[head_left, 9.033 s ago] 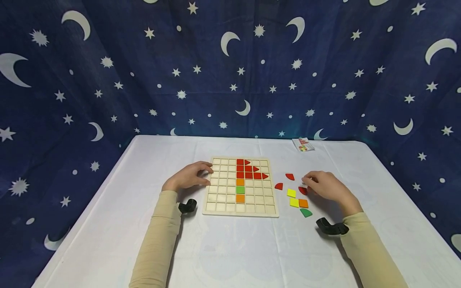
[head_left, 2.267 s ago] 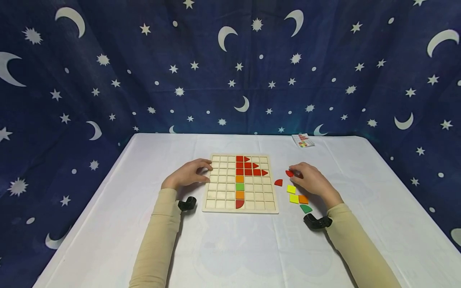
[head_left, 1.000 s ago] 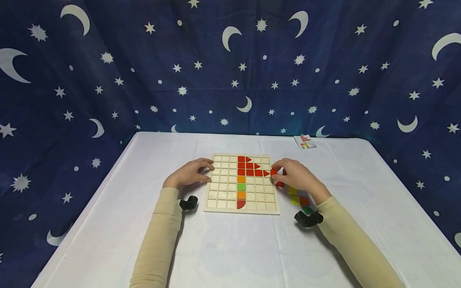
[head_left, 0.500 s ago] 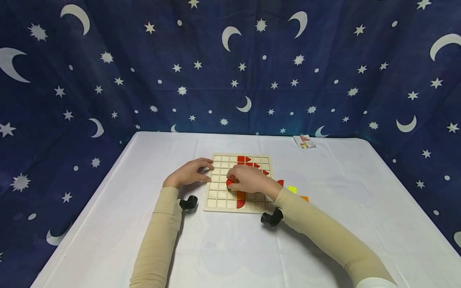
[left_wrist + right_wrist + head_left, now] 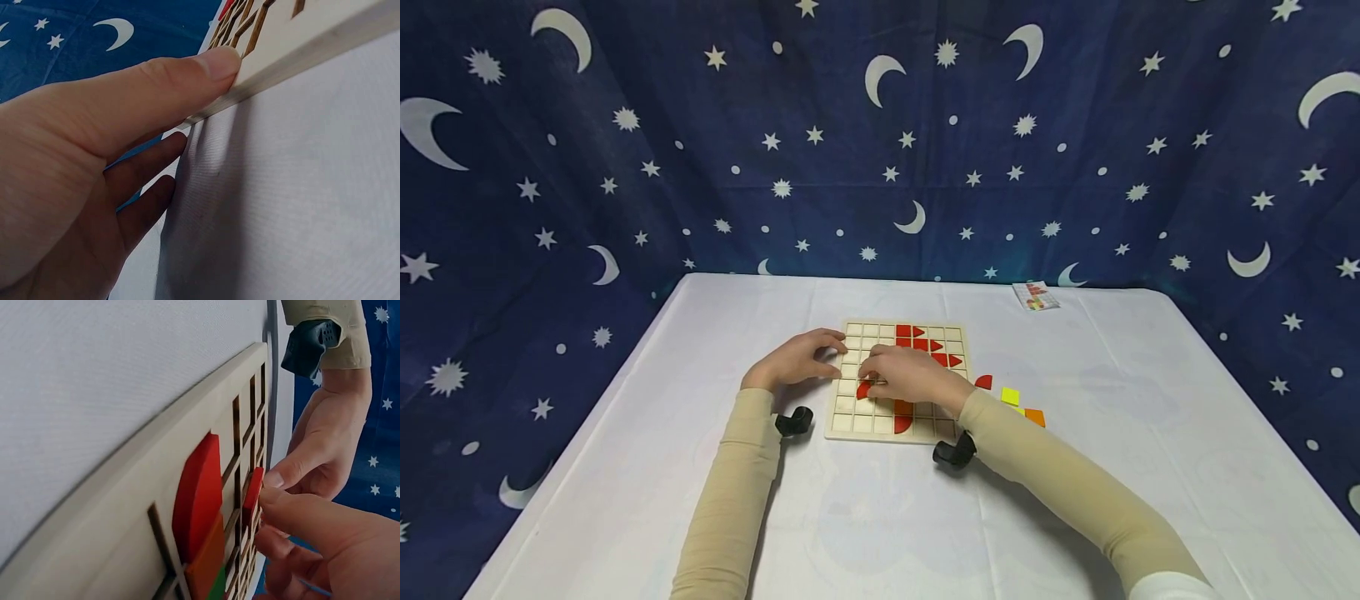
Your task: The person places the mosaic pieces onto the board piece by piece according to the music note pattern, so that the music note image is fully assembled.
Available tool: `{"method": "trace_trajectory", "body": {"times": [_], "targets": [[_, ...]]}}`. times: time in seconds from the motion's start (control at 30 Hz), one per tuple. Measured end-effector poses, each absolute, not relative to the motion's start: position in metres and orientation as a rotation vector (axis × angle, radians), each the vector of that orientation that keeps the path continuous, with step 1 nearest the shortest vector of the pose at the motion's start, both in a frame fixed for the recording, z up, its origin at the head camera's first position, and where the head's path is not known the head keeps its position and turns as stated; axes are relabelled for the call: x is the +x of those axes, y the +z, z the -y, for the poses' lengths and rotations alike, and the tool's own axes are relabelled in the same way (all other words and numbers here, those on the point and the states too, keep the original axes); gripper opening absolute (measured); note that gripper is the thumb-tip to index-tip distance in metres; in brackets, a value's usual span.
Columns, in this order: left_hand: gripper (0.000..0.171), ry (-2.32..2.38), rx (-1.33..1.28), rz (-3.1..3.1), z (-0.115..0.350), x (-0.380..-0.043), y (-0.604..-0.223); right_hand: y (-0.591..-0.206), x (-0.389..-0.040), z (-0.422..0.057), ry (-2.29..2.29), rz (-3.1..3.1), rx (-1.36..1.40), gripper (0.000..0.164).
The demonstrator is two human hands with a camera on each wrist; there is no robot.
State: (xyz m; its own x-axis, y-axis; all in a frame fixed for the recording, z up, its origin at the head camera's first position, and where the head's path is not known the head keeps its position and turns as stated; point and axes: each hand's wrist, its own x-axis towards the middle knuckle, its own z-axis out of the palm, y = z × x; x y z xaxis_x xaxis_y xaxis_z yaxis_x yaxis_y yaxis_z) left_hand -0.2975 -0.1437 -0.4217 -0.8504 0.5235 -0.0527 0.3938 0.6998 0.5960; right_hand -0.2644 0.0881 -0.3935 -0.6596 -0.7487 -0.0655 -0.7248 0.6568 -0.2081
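Note:
In the head view, a square wooden grid board (image 5: 850, 423) lies on the white table. Red squares and red triangles (image 5: 955, 361) fill part of its upper rows; a red quarter-circle piece (image 5: 902, 425) sits in the bottom row below an orange square (image 5: 903, 407). My right hand (image 5: 913, 375) is over the board and pinches another red quarter-circle piece (image 5: 864, 389), left of the coloured column. In the right wrist view that piece stands tilted at my thumb tip. My left hand (image 5: 793, 360) rests against the board's left edge, thumb (image 5: 156, 87) on the rim, fingers relaxed.
Right of the board lie a red quarter-circle piece (image 5: 983, 382), a yellow square (image 5: 1011, 397), another partly hidden yellow piece and an orange square (image 5: 1034, 417). A small printed pattern card (image 5: 1036, 296) is at the back right. A starry curtain (image 5: 820, 200) hangs behind.
One red quarter-circle piece went into the bottom row. My right hand then picked up another from the table and carried it left over the board. My left hand stayed at the edge.

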Motion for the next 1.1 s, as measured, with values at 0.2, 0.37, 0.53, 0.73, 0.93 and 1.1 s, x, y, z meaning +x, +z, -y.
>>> {"method": "trace_trajectory", "body": {"times": [0.2,0.37,0.53,0.73,0.93,1.1], "targets": [[0.042,0.870,0.750,-2.691,0.145,-0.298,-0.424,-0.397,-0.268,-0.085,-0.247,-2.714,-1.255,0.017],[0.043,0.873,0.742,-2.690,0.144,-0.299,-0.425,-0.400,-0.269,-0.085,-0.222,-2.739,-1.219,0.017],[0.042,0.863,0.739,-2.692,0.144,-0.298,-0.423,-0.401,-0.270,-0.087,-0.231,-2.730,-1.228,0.019],[0.042,0.858,0.728,-2.691,0.144,-0.298,-0.421,-0.397,-0.271,-0.097,-0.360,-2.688,-1.224,0.024],[0.043,0.864,0.718,-2.690,0.144,-0.297,-0.421,-0.385,-0.277,-0.142,-0.600,-2.751,-1.112,0.026],[0.042,0.873,0.722,-2.686,0.143,-0.296,-0.420,-0.374,-0.274,-0.196,-0.793,-2.817,-0.792,0.027]]}}
